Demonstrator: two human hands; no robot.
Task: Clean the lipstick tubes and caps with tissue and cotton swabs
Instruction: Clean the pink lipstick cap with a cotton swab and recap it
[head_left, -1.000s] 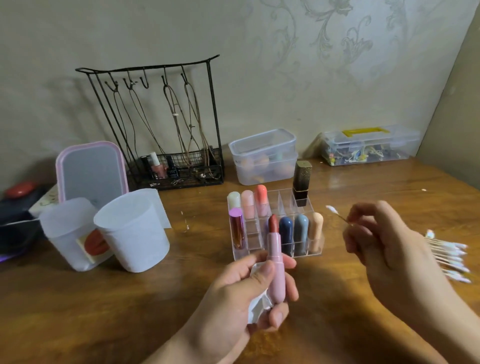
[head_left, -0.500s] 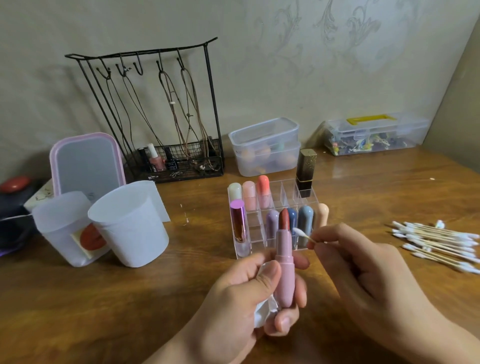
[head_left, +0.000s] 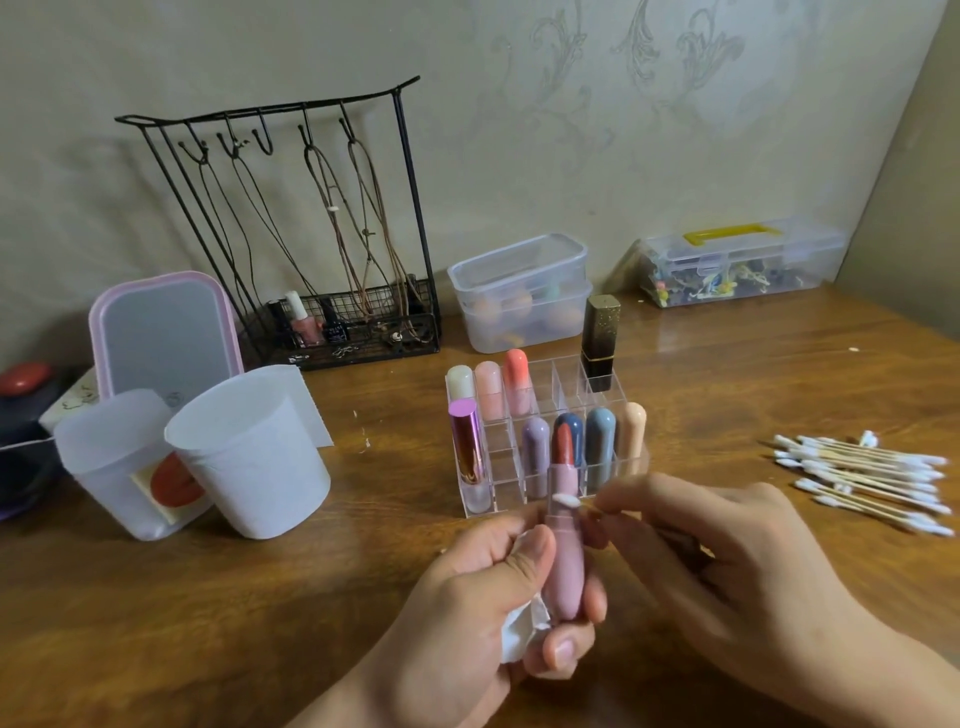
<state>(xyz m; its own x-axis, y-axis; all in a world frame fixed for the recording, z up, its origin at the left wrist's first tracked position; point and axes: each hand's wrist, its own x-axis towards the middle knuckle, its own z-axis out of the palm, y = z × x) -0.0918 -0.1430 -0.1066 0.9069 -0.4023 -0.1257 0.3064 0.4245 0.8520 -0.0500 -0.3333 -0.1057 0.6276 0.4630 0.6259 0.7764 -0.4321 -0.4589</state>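
Note:
My left hand (head_left: 483, 608) grips an uncapped pink lipstick tube (head_left: 565, 551) upright, its red bullet showing at the top, with a crumpled white tissue (head_left: 522, 631) tucked in the same palm. My right hand (head_left: 717, 566) pinches a cotton swab (head_left: 569, 501) whose white tip touches the tube's collar just below the bullet. Behind them stands a clear acrylic organizer (head_left: 545, 457) holding several capped lipsticks. A pile of cotton swabs (head_left: 867, 480) lies on the table to the right.
Two white cups (head_left: 249, 457) and a pink-rimmed mirror (head_left: 163, 338) stand at the left. A black wire jewellery rack (head_left: 322, 234), a clear lidded tub (head_left: 519, 291) and a clear case with a yellow handle (head_left: 737, 265) line the wall.
My right hand has brought the cotton swab leftward from mid-air to the pink tube, and its tip now touches the collar. The left hand lifted the tube slightly nearer the organizer.

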